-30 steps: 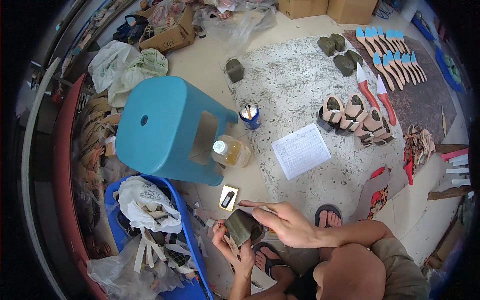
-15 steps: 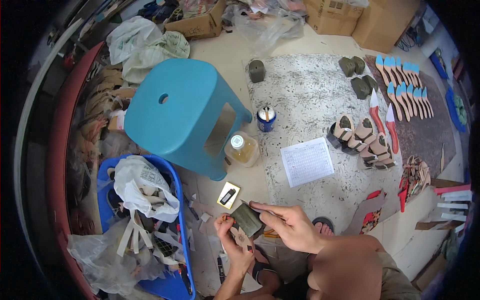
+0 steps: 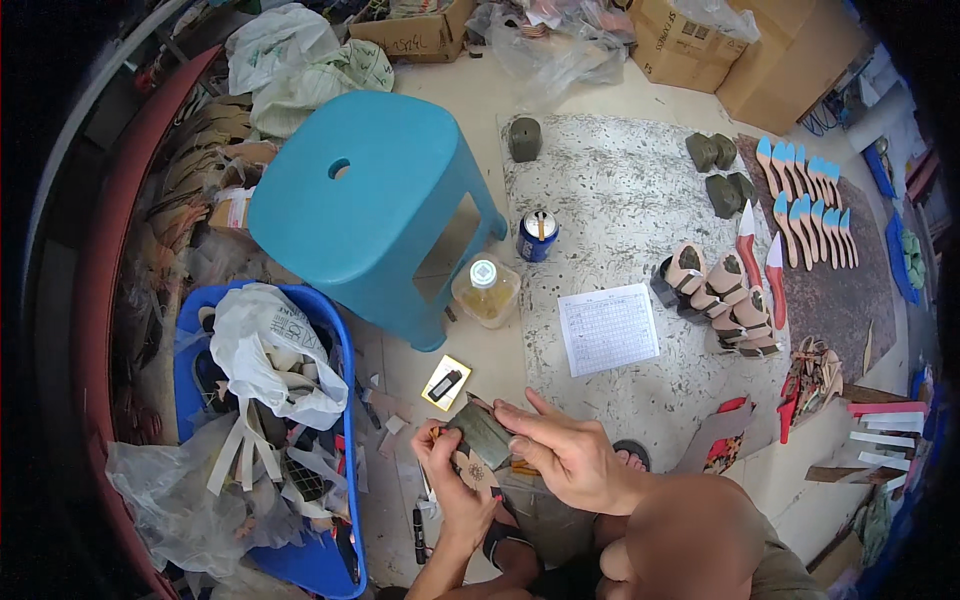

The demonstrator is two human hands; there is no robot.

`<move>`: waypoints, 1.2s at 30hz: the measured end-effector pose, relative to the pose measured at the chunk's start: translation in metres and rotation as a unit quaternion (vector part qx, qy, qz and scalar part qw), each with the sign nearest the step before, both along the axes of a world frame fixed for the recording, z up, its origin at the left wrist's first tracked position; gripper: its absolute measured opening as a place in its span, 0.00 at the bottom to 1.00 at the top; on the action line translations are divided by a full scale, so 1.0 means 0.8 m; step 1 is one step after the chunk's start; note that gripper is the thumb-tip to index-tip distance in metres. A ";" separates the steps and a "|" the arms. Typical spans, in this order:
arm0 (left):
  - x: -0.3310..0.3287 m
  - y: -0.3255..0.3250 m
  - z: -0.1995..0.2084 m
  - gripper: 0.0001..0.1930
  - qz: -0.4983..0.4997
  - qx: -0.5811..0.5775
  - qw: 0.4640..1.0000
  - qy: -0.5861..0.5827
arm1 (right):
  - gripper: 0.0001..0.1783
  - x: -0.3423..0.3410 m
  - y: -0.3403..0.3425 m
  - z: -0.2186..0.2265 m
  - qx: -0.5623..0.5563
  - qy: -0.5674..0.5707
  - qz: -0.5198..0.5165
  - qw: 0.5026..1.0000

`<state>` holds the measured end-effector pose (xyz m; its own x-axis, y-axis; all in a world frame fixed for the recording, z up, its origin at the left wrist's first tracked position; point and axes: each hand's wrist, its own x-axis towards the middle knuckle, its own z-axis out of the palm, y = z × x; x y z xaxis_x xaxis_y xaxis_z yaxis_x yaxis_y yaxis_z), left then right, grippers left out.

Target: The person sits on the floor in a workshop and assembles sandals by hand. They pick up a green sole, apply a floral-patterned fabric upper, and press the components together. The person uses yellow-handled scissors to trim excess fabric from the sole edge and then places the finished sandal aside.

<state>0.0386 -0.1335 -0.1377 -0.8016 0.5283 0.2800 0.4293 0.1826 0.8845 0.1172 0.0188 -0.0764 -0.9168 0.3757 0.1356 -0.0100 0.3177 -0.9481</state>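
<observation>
A dark green shoe last (image 3: 480, 434) with a smooth flat face is held in front of me, tilted. My left hand (image 3: 458, 490) is closed around its lower left side. Under that grip shows a beige printed sole piece (image 3: 474, 470) lying along the last. My right hand (image 3: 572, 452) comes from the right, its thumb and fingers closed on the last's right edge and one finger lifted. A thin pointed bit sticks up past the last's top edge; what it is I cannot make out.
A blue stool (image 3: 370, 190) stands ahead left, beside a plastic bottle (image 3: 486, 292) and a can (image 3: 537, 238). A blue bin (image 3: 345, 400) of scraps is at left. On the board lie a paper sheet (image 3: 608, 328) and covered lasts (image 3: 725, 290); blue-tipped insoles (image 3: 800, 230) lie beyond.
The view has shifted a little. My right hand's fingers have spread slightly, with one finger now raised. Both hands stay on the last, which has turned slightly.
</observation>
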 end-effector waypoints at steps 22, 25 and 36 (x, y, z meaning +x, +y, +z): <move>-0.005 -0.021 0.020 0.36 -0.046 -0.058 0.997 0.018 | 0.49 0.003 0.014 0.013 0.194 -0.013 0.144 0.970; -0.004 -0.018 0.014 0.34 -0.063 -0.095 0.993 0.027 | 0.52 0.008 0.006 0.021 0.270 -0.036 0.149 0.950; -0.006 -0.009 0.025 0.30 -0.015 -0.027 0.996 -0.083 | 0.54 0.026 0.025 0.022 0.010 0.060 0.174 0.983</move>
<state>0.0336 -0.1408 -0.1180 -0.8180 0.5633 0.1161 0.2841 0.2203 0.9332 0.1380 0.0387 -0.0585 -0.9661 0.0390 0.2553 -0.2332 0.2935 -0.9271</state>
